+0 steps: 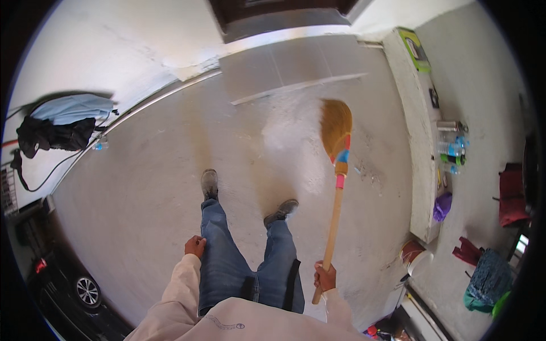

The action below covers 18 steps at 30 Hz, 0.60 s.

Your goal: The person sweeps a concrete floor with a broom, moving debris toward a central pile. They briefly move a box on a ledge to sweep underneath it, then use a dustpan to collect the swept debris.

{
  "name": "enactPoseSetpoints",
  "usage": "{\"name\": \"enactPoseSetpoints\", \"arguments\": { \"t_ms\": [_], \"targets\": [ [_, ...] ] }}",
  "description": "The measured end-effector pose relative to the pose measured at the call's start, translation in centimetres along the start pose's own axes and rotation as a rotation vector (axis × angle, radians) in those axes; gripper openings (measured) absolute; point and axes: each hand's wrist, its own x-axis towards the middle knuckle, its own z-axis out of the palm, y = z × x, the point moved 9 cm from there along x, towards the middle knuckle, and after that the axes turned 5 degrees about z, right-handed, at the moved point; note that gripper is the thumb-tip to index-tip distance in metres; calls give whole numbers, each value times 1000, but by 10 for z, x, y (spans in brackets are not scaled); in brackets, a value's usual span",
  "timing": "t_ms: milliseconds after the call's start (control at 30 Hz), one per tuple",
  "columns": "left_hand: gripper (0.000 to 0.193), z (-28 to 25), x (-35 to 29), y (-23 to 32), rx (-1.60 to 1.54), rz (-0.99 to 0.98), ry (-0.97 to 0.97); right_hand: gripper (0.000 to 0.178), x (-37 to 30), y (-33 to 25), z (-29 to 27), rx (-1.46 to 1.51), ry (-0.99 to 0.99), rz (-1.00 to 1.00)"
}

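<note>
Right hand (325, 277), lower centre, wraps the broom (338, 196) near its butt, likely for reach, bristles (336, 122) out at upper centre; left hand (195, 246) hangs half-curled, whether empty I cannot tell. Bucket (412, 253) lower right, contents unclear; bottles (451, 149) by the ledge (418, 159) at right, fill uncertain.

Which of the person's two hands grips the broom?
The right hand, wrapped around the broom's wooden handle; the left hand is off it, beside the left thigh.
</note>
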Motion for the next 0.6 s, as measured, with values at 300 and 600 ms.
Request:
{"name": "enactPoseSetpoints", "arguments": {
  "t_ms": [300,600],
  "targets": [
    [25,-77,98,-16,-222,152,-76,27,-124,15,103,-838,494,-307],
    [48,-10,69,72,-1138,-504,-519,26,-130,-56,328,-977,178,-475]
  ]
}}
